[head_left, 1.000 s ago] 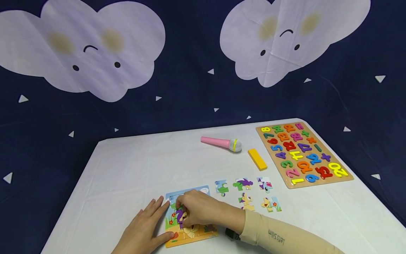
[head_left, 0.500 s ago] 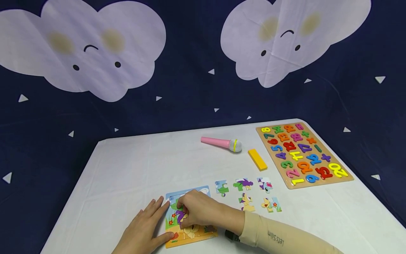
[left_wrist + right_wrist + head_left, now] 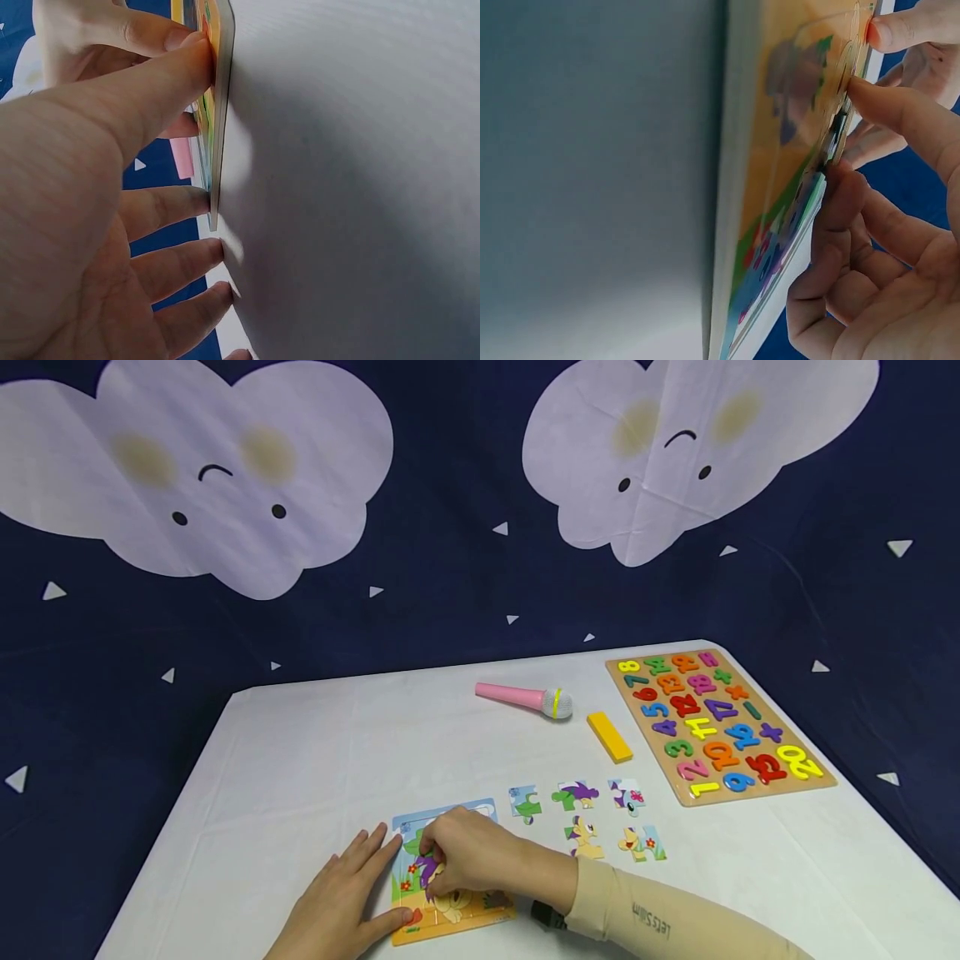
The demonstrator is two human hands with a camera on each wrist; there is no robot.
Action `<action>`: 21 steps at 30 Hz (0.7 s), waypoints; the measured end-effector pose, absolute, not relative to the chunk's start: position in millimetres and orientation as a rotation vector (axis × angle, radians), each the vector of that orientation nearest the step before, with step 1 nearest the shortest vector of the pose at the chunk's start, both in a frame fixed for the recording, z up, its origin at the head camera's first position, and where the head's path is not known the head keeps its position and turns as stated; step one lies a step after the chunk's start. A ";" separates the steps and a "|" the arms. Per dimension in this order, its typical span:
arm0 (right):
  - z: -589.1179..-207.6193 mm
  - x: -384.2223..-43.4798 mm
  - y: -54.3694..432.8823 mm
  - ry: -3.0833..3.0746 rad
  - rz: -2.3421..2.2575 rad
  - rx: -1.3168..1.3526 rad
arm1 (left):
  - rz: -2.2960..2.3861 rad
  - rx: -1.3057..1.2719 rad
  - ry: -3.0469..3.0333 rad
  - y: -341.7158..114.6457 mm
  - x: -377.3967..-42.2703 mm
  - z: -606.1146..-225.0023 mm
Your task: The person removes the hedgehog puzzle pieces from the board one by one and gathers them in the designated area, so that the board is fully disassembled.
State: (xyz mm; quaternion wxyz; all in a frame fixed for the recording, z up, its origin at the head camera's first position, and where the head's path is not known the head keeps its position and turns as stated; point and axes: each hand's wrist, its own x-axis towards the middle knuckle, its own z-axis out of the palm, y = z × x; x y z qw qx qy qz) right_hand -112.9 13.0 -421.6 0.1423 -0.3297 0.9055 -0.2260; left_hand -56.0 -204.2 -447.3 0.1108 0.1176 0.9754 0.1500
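Observation:
A jigsaw puzzle board with a bright cartoon picture lies near the table's front edge. My left hand rests at its left side, fingers spread, with the thumb on its lower left corner. Over the board's middle, my right hand pinches a puzzle piece with purple on it between thumb and forefinger, low at the picture. My right fingers and palm hide much of the board in the head view. The right wrist view shows thumb and fingertips right at the board's face.
Several loose puzzle pieces lie right of the board, among them a green-and-blue piece and a flowered piece. Behind them are a pink toy microphone and an orange-yellow block. A wooden number board lies far right.
My right fingertips shift very slightly over the purple part of the picture. The left hand, the board and the loose pieces stay in place.

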 end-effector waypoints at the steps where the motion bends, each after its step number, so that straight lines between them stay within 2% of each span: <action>1: -421.6 -113.0 13.6 2.620 -0.642 -0.959 | 0.440 0.342 2.864 -204.0 -56.0 -447.3; 9: -419.4 -116.4 22.0 2.649 -0.612 -0.994 | 0.419 0.326 2.853 -202.7 -57.7 -446.8; 21: -412.7 -122.5 46.8 2.603 -0.798 -0.871 | 0.400 0.307 2.837 -200.1 -59.2 -445.9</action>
